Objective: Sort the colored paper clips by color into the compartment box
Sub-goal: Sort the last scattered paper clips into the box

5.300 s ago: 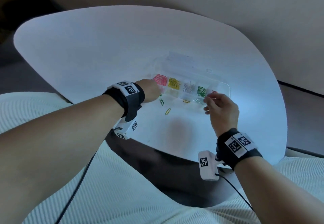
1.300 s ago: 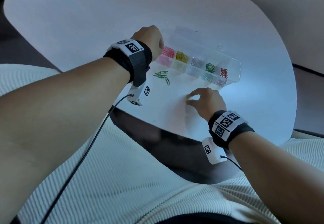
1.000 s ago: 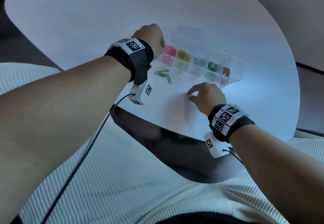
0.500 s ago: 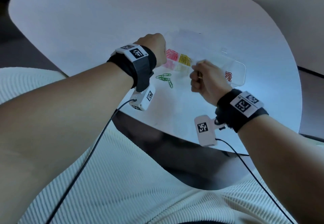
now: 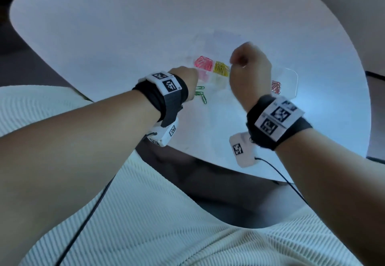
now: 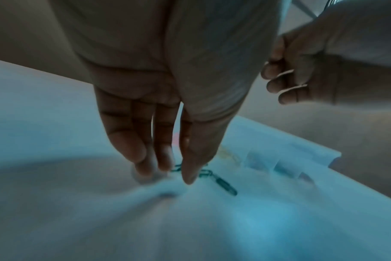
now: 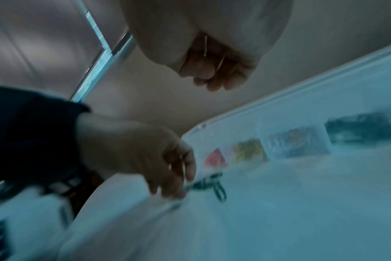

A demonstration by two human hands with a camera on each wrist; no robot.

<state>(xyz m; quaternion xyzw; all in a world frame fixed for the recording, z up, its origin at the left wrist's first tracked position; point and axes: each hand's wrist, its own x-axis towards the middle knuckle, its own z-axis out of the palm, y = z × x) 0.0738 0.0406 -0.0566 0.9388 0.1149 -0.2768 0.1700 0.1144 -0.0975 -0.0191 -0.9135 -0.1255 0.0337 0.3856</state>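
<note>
A clear compartment box [image 5: 292, 78] lies on the white table [image 5: 104, 36], with pink clips [image 5: 203, 63], yellow clips [image 5: 221, 69] and red clips [image 5: 276, 86] showing in it. My right hand [image 5: 248, 66] hovers over the box's middle and hides those compartments. Its fingers are curled round a thin yellowish clip [image 7: 221, 61]. A few green clips [image 5: 201, 96] lie loose in front of the box's left end. My left hand [image 6: 170, 173] reaches down with straight fingers, its tips on the table at the green clips [image 6: 223, 181].
The box's clear lid [image 5: 218, 38] lies open behind it. The table's near edge [image 5: 198, 157] runs just under both wrists, with a cream ribbed garment [image 5: 145, 224] below. Cables hang from both wrist cameras.
My right hand picked a clip off the table and rose over the box's middle. My left hand came down from the box's left end onto the green clips.
</note>
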